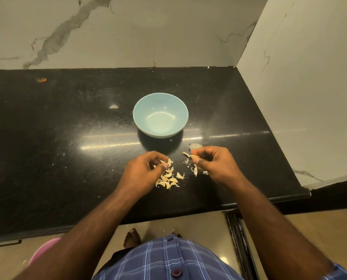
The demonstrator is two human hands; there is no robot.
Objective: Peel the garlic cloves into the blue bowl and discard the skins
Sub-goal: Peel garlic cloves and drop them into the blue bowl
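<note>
Pinching a garlic clove point(192, 156) between curled right hand point(215, 162) fingers above the black counter point(67, 122), near scraps of skin point(195, 146). Curling left hand point(142, 170) fingers closed over the pile of cloves point(168, 179) on the counter, whether gripping one hard to tell. Sitting beyond both hands with nothing in between, blue bowl point(160, 98) empty; pink tub point(45, 249) on the floor below.

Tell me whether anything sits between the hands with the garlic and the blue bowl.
Nothing visible blocks the way. The blue bowl stands empty and uncovered on the black counter, just beyond the left hand and right hand. Only a papery skin piece lies flat near the right hand, beside the path.
</note>
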